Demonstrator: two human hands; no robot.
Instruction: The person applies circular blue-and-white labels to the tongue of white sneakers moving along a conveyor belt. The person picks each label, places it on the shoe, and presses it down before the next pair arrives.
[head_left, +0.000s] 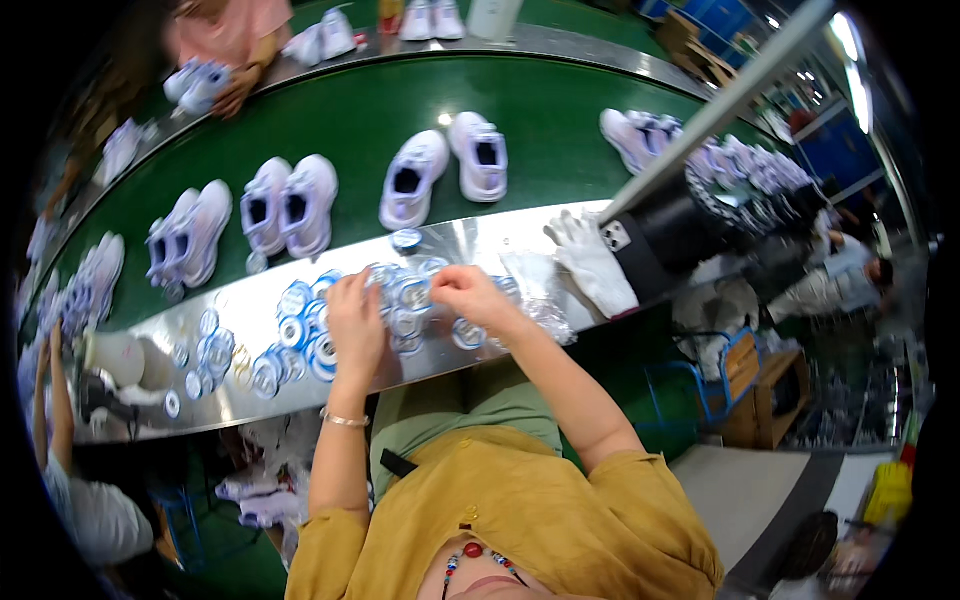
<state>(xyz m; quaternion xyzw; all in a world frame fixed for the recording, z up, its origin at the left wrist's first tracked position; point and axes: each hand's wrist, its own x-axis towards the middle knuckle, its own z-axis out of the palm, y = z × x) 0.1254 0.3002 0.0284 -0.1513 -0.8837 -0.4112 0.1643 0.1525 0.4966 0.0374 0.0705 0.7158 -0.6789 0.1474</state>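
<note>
Discs (412, 292): round, blue and white, in a messy heap under and between the two hands, on the shiny desk (225, 408).
Left hand (358, 308): over the discs, fingers bent down; I cannot tell if they hold one.
Right hand (472, 292): fingers curled in, close together, by the heap; too blurry to tell if they hold a thing.
Heap: looks slippery, so a bump from a hand could make it slide.
Front edge: some discs lie near it, so a pull that way might tip them off.
Back disc (406, 240): at the far edge; a knock could send it onto the green belt (340, 110), by the shoes (412, 180).
Plastic bag (548, 318): crumpled by the right forearm; it might stick to the arm and drag discs.
</note>
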